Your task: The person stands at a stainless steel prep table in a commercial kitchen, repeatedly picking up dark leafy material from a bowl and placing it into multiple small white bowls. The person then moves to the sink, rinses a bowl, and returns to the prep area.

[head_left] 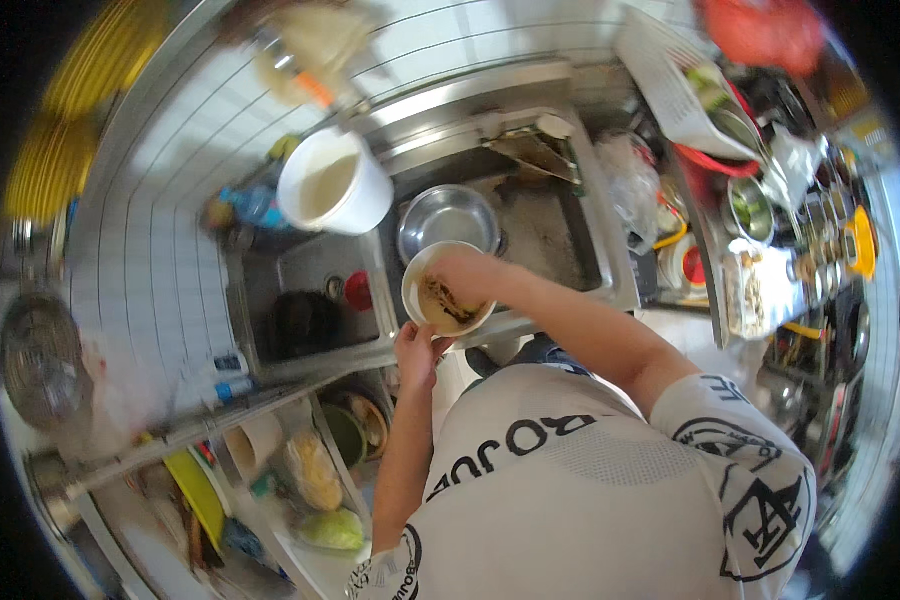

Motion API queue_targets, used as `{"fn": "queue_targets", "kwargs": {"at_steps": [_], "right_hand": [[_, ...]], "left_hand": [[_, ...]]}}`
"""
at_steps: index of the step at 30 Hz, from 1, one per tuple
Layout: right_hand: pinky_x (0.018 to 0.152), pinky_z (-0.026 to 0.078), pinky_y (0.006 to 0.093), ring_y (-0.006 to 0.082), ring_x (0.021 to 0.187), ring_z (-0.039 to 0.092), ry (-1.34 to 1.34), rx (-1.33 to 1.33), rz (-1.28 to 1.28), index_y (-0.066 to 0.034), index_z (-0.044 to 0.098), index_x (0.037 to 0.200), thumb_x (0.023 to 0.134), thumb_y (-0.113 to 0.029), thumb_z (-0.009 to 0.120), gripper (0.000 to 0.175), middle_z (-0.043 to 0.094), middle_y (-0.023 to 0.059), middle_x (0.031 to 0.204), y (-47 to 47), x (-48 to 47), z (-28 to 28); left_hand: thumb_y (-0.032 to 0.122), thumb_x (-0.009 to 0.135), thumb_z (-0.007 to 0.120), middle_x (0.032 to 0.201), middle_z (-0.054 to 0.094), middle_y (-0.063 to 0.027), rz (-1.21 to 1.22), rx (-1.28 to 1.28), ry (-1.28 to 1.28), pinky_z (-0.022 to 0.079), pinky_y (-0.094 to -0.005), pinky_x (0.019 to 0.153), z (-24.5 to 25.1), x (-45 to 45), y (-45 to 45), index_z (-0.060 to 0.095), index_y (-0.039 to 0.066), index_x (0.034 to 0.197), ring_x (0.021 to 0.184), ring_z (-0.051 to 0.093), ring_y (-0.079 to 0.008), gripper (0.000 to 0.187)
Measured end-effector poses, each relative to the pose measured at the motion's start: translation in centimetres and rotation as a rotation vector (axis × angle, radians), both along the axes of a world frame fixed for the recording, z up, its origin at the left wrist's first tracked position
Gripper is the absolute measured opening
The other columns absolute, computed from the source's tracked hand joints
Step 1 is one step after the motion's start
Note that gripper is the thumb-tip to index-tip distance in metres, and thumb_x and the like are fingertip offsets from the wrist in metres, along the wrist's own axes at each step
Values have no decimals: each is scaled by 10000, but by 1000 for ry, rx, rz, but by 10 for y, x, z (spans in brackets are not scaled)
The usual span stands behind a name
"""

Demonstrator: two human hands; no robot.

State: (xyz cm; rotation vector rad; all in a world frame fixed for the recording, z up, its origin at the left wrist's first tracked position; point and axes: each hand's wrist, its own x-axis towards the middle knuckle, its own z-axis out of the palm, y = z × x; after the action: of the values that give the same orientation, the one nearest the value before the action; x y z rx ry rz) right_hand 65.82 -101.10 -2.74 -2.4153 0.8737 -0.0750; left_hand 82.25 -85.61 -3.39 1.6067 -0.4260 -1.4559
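Observation:
My left hand (418,354) grips the near rim of a white bowl (412,289), which is held above the front edge of the sink. Inside that bowl lies dark brown, stringy-looking food (450,304) with cloudy, tan liquid around it. My right hand (469,276) reaches into the bowl from the right; its fingertips are hidden against the food, so what they hold is unclear. Just beyond the bowl, a round stainless steel basin (450,214) rests in the sink. A large white bucket (371,191) stands to its left, on or near the divider.
The left sink compartment (285,277) holds a dark round object (304,326) and a red item (358,291). A tilted rack-like piece (532,154) lies at the back right. Plastic bags (630,187) crowd the sink's right side. Produce, including a cabbage (334,530), sits low at left.

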Motion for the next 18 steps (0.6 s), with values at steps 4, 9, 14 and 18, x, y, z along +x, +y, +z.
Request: {"fn": "queue_targets", "kwargs": {"at_steps": [4,9,14,18], "right_hand": [[843,583,403,280,963,744,-484,252,-232,-62,758,1045,922,-111,680,153,764,130,960,-9,11,49],[656,451,325,137,730,517,-646,501,-258,-47,542,823,839,-2,723,188,535,42,745,25,83,74],[611,399,361,165,682,430,-486,228,-180,-39,421,765,801,12,719,305,443,46,713,23,92,23],[771,554,485,336,872,727,135,-31,-327,-2,641,909,833,-82,713,132,734,182,946,-9,6,-76]], "left_hand": [[135,1000,675,1114,717,-164,245,-50,77,667,-346,781,-13,33,40,609,-44,1172,892,769,-271,257],[66,963,733,902,662,-89,483,-204,103,706,-362,728,-30,70,75,557,12,869,761,732,-205,206],[86,960,753,882,659,-105,556,-261,27,710,-386,733,-34,103,106,542,9,849,778,723,-205,250],[157,993,739,967,730,-179,527,-210,27,698,-358,744,-33,128,116,638,-94,1064,803,768,-237,280]]}}
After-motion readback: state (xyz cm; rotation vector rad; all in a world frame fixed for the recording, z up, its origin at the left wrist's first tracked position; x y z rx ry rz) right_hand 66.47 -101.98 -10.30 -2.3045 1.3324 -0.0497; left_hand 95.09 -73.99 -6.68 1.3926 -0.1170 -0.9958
